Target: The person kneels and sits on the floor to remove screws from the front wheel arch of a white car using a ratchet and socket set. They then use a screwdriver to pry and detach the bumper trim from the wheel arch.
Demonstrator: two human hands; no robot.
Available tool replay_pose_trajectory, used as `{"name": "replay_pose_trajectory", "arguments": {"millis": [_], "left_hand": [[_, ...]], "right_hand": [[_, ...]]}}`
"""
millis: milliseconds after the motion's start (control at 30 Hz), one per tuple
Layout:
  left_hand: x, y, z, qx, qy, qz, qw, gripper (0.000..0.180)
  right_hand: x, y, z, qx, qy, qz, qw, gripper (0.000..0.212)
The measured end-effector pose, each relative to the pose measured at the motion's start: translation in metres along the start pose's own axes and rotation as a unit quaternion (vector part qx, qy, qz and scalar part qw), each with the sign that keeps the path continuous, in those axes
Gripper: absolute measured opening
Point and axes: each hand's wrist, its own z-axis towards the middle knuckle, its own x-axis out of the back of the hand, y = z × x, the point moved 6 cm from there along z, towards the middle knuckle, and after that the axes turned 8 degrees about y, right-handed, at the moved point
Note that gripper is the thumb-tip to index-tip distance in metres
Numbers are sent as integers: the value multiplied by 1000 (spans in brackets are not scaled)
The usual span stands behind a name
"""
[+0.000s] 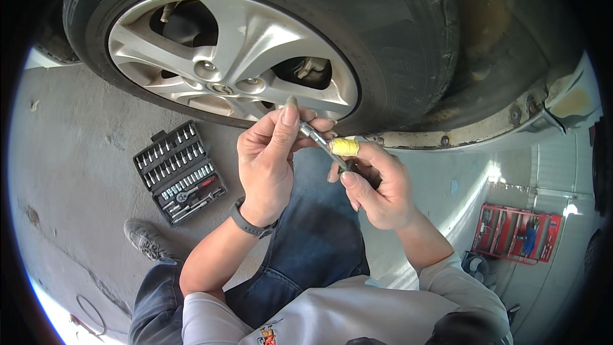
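Observation:
In front of the car wheel, a slim metal socket driver [327,149] slants between my two hands. My left hand [267,165] pinches the silver socket [307,130] at its upper end between thumb and fingers. The lower, dark end of the driver sits in my right hand [385,193], whose fingers curl round it and partly hide it. Yellow tape [345,147] wraps one finger of that hand. Just beyond my fingertips is the silver alloy rim [252,32], with lug bolts set round its centre cap [221,89]. The black tyre [402,57] surrounds the rim.
On the grey floor to the left lies an opened black socket-set case [167,182] with rows of bits, sockets and a red-handled ratchet [191,191]. A red tool tray [550,237] with several tools stands at the right. The car's lower body edge [472,137] runs beside the tyre.

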Motion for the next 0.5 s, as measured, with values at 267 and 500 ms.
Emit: {"name": "replay_pose_trajectory", "arguments": {"millis": [267,500], "left_hand": [[-26,0,-12,-43,-34,86,995,32],[-67,0,-25,-35,-119,76,989,33]], "right_hand": [[10,-1,-17,-131,-23,253,958,34],[17,2,-49,-203,-35,483,851,38]]}}
